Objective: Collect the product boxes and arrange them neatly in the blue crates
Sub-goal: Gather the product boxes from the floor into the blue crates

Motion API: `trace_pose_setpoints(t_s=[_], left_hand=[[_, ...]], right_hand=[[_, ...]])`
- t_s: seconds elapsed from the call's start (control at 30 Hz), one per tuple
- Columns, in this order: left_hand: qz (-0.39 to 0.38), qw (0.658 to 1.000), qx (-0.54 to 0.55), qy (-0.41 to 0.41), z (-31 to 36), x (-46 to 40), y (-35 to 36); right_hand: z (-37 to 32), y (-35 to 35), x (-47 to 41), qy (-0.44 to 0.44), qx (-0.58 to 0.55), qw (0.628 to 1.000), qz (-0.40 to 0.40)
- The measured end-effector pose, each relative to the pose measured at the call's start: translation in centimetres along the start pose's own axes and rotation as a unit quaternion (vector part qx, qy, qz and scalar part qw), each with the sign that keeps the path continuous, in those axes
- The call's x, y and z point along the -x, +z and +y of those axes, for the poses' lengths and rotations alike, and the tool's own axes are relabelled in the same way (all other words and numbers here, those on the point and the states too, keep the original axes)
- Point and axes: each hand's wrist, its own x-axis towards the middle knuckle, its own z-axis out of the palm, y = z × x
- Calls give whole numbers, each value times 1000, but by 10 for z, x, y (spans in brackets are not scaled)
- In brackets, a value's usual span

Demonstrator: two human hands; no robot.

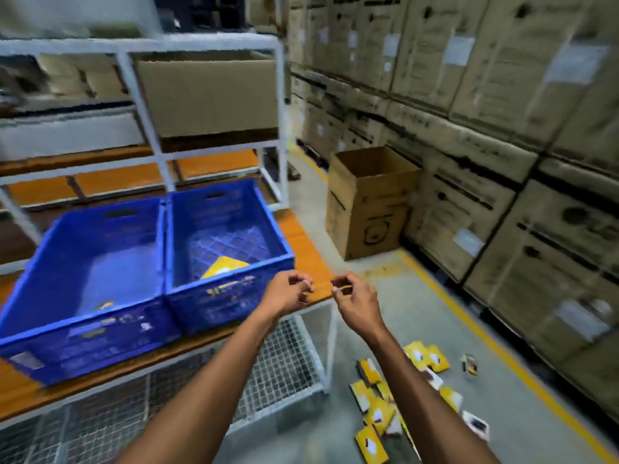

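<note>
Left hand (290,293) and right hand (351,296) hover curled, seemingly empty, beside the right blue crate (231,289) holding one yellow box (225,266).

Crates (160,262): side by side on table (311,252); box (223,266) in right one
Floor: boxes (395,406) right of table; carton (368,202) behind them

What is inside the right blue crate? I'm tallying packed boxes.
One yellow product box lies on the right blue plastic crate's lattice floor; its near wall hides the front strip.
</note>
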Motion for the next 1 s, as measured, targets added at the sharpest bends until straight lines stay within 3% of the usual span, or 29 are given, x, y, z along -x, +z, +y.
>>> trace_pose_setpoints(t_s=[0.3,0.67,1.0], left_hand=[[-153,986,-51,-47,-36,0,219],[-299,946,-124,6,-8,5,444],[-302,941,-151,25,0,-34,606]], right_hand=[[121,-176,106,133,48,984,111],[194,-330,187,246,79,937,235],[289,-437,165,259,115,933,223]])
